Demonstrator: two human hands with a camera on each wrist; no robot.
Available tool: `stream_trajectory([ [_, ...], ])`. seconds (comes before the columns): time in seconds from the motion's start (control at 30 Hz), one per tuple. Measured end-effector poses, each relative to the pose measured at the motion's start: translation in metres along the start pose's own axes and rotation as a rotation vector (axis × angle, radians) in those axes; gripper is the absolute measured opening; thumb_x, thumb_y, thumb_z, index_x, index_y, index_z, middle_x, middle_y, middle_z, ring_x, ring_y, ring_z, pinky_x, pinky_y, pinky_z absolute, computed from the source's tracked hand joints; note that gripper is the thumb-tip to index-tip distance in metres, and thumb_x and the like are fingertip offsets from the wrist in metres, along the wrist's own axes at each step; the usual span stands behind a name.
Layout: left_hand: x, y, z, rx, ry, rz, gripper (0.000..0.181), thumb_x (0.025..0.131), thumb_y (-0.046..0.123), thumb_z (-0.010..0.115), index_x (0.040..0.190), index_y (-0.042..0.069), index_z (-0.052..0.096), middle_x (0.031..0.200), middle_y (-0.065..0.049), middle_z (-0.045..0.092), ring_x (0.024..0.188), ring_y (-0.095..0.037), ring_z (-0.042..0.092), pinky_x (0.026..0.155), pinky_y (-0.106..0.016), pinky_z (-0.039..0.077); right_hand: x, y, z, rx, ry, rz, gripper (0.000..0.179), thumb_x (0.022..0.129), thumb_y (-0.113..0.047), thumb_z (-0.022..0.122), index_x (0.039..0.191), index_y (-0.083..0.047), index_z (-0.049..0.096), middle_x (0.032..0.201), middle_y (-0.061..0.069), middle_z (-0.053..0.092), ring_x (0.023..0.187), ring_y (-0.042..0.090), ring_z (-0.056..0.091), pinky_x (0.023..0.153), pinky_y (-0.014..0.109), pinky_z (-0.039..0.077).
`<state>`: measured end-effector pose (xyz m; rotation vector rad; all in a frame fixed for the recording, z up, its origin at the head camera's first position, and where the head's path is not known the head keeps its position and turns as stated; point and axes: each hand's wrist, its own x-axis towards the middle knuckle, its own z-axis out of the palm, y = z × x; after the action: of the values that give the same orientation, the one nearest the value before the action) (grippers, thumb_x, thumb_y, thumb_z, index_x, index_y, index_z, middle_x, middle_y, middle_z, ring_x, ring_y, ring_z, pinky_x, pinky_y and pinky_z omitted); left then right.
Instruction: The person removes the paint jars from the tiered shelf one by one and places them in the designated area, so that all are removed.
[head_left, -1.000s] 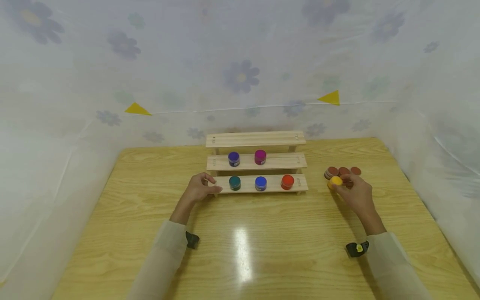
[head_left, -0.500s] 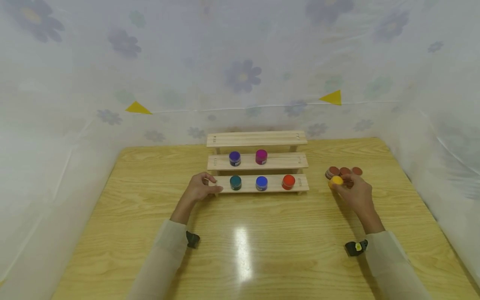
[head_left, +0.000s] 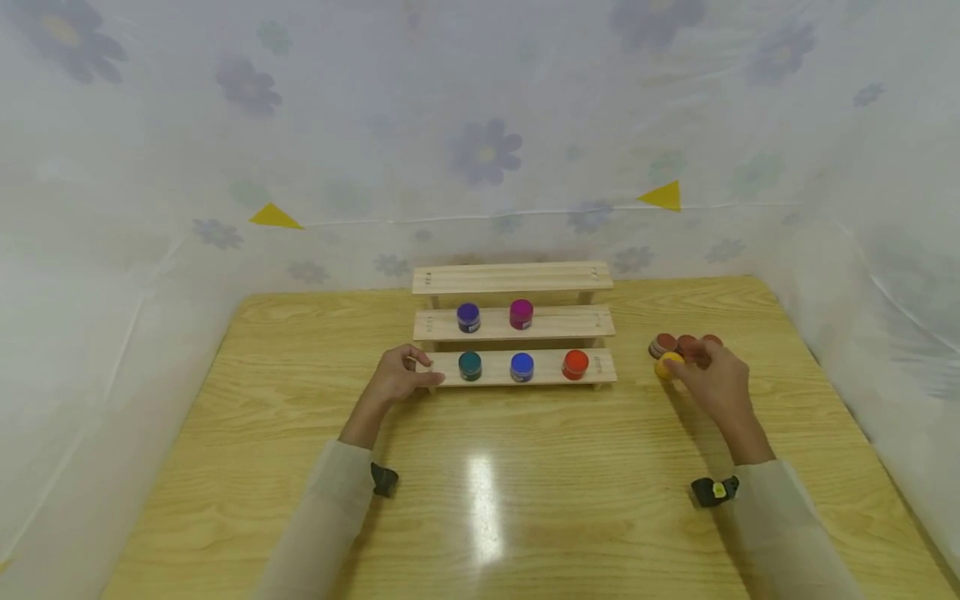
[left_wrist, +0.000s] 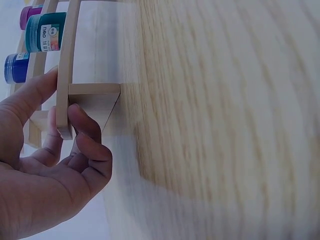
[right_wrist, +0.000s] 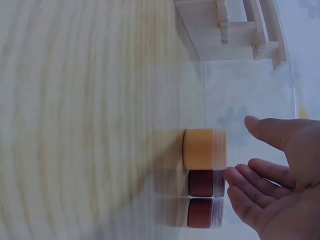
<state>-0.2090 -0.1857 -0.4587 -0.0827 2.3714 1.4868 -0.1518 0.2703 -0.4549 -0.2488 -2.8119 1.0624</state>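
My left hand [head_left: 401, 375] grips the left end of the lowest shelf of a three-tier wooden display rack [head_left: 513, 323]. In the left wrist view its thumb lies along the board's upper side and curled fingers [left_wrist: 92, 150] sit at the underside. On the lowest tier stand a teal paint jar [head_left: 470, 367], a blue paint jar [head_left: 522, 367] and a red paint jar [head_left: 575, 364]. My right hand [right_wrist: 280, 180] is beside a yellow paint jar [right_wrist: 199, 149] standing on the table, thumb and fingers spread, fingertips near its lid and holding nothing.
Three brown-lidded jars [head_left: 663, 345] stand close behind the yellow one, partly behind the right hand. A violet jar [head_left: 468, 317] and a magenta jar [head_left: 521, 314] occupy the middle tier. Floral sheeting [head_left: 360, 150] encloses the wooden table [head_left: 585, 483] at the back and sides.
The right hand has loosened from the yellow jar and shifted slightly right, covering more of the brown jars. The left hand keeps its hold on the rack.
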Motion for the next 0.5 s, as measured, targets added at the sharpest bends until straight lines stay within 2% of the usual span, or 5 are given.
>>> stream_trajectory([
  [0.33, -0.002, 0.001, 0.000, -0.003, -0.008, 0.008, 0.032, 0.078, 0.014, 0.078, 0.099, 0.002, 0.057, 0.058, 0.002, 0.037, 0.051, -0.011, 0.033, 0.049, -0.026, 0.034, 0.005, -0.018, 0.005, 0.022, 0.144, -0.084, 0.043, 0.091, -0.025, 0.064, 0.119, 0.008, 0.057, 0.110, 0.028, 0.061, 0.100, 0.042, 0.060, 0.082, 0.054, 0.049],
  [0.5, 0.000, -0.001, 0.000, -0.005, -0.009, 0.013, 0.032, 0.078, 0.015, 0.078, 0.099, 0.001, 0.057, 0.059, 0.002, 0.036, 0.051, -0.011, 0.033, 0.049, -0.026, 0.034, 0.010, -0.032, 0.012, 0.055, 0.153, -0.101, 0.044, 0.092, -0.026, 0.063, 0.122, 0.005, 0.057, 0.108, 0.025, 0.064, 0.097, 0.038, 0.062, 0.081, 0.045, 0.051],
])
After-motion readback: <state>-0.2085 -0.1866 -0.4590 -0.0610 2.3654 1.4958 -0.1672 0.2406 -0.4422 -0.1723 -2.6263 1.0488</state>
